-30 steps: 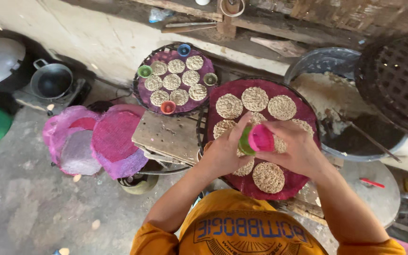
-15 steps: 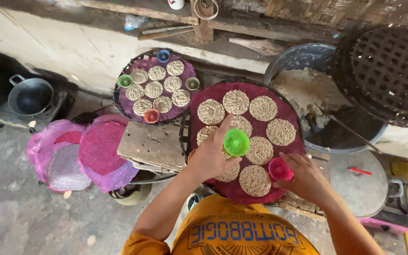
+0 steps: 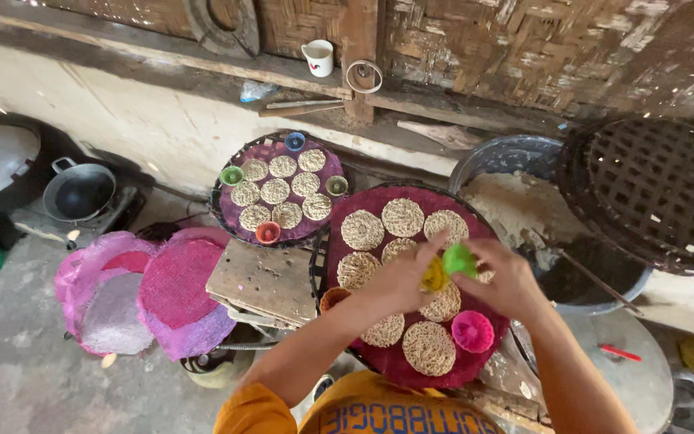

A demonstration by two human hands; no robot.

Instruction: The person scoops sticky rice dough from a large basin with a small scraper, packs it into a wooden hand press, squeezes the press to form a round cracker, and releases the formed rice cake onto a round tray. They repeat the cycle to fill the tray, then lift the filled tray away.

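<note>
Both my hands meet over a round maroon tray [image 3: 487, 229] covered with round dried noodle discs [image 3: 402, 216]. My left hand [image 3: 399, 283] grips a small yellow cup [image 3: 433, 276]. My right hand [image 3: 510, 283] pinches a small green cup [image 3: 459, 259] that touches the yellow one. A pink cup [image 3: 473, 331] stands on the tray just below my right hand. An orange cup [image 3: 333, 299] sits at the tray's left rim, under my left forearm.
A second tray [image 3: 329, 165] behind holds more discs and small coloured cups. A worn wooden board [image 3: 265, 281] lies left of the main tray. A basin [image 3: 516, 205] and a dark woven basket [image 3: 652, 193] stand right. Pink mesh covers [image 3: 146, 293] and a wok [image 3: 79, 190] lie left.
The pink cup left my right hand and now stands on the tray. My hands came back together, now on the green cup and a yellow cup.
</note>
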